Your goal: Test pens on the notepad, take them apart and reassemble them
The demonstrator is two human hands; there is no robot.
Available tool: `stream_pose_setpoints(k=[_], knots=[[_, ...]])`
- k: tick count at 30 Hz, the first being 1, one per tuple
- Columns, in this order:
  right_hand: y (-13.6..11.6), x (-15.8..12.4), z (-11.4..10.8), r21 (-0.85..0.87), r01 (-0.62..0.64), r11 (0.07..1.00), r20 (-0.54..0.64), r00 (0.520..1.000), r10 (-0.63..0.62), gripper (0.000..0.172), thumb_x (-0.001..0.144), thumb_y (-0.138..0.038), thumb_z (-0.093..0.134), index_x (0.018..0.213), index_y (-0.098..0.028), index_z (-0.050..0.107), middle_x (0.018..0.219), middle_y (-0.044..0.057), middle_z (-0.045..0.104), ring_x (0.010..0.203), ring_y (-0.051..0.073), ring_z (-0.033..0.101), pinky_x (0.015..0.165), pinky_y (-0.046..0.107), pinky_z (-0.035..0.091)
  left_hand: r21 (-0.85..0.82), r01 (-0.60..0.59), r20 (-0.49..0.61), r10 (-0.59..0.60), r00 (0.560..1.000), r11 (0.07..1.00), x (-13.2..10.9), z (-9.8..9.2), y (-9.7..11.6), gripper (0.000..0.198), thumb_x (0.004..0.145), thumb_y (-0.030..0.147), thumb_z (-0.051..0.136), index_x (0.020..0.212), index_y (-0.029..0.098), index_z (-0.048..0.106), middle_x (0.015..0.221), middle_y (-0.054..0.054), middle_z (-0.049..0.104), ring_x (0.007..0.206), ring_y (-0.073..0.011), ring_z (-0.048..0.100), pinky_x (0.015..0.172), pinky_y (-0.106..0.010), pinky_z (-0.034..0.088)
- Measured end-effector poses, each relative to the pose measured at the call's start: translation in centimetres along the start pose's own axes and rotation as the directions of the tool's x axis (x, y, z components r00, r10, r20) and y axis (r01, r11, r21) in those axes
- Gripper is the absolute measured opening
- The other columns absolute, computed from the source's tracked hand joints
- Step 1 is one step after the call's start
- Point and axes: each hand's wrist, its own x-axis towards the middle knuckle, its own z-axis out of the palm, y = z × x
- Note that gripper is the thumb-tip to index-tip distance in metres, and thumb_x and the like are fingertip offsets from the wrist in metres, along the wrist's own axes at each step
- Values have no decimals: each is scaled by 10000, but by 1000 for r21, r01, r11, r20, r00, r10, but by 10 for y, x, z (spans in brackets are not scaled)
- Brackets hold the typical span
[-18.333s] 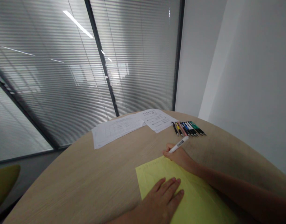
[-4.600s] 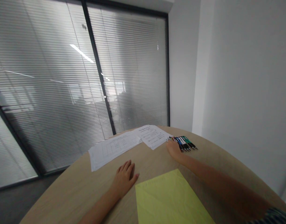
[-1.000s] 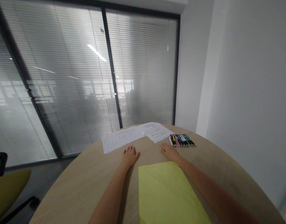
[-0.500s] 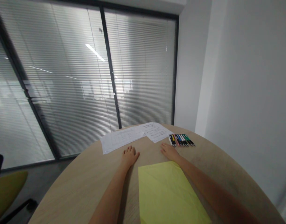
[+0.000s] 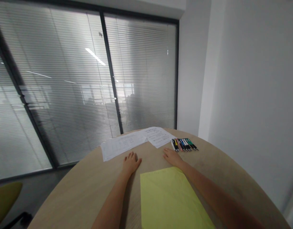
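My left hand (image 5: 131,162) lies flat on the round wooden table (image 5: 89,187), fingers stretched out, holding nothing. My right hand (image 5: 171,156) also rests flat and open on the table, a little short of a row of several pens (image 5: 183,144). A yellow sheet of paper (image 5: 169,198) lies between my forearms, just behind both hands. Neither hand touches the yellow sheet or the pens.
Two white printed sheets (image 5: 124,145) (image 5: 158,136) lie at the far side of the table. Glass panels with blinds (image 5: 89,86) stand beyond the table, a white wall (image 5: 244,79) to the right. A yellow-green chair (image 5: 5,197) is at lower left.
My hands have stayed flat on the table. The view has shifted slightly to the right and up.
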Motion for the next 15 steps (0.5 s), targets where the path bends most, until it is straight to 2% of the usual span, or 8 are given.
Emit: stream_pose_setpoints(k=[6, 10, 12, 15], knots=[[5, 6, -3, -30, -56, 998, -53, 997, 54, 338, 813, -250, 369, 1069, -170, 576, 1156, 73, 559, 1068, 167, 487, 916, 273, 333, -21, 14, -34, -15, 999, 1000, 1, 2, 0, 459, 825, 410, 332, 1178, 145, 457, 1316, -132, 384, 1217, -220, 318, 963, -393, 240], [20, 15, -14, -81, -174, 981, -119, 979, 164, 352, 780, -233, 402, 1090, -160, 553, 1164, 97, 540, 1103, 204, 446, 962, 326, 261, -24, 25, -53, -26, 998, 999, 1, 3, 3, 449, 815, 414, 349, 1148, 145, 485, 1302, -133, 403, 1202, -235, 336, 956, -403, 247], [30, 21, -18, -112, -244, 963, -146, 963, 227, 420, 741, -266, 457, 1134, -129, 514, 1224, 141, 476, 1159, 257, 375, 983, 379, 206, -25, 31, -61, -32, 998, 999, 0, 3, 4, 436, 813, 417, 352, 1131, 158, 500, 1296, -127, 412, 1199, -246, 338, 954, -410, 246], [42, 32, -19, -140, -345, 928, -143, 935, 326, 613, 667, -375, 538, 1207, -101, 440, 1290, 194, 380, 1195, 345, 293, 965, 463, 183, -29, 33, -70, -35, 997, 999, -1, 3, 4, 433, 810, 419, 354, 1119, 160, 509, 1286, -125, 424, 1197, -253, 339, 953, -412, 247]])
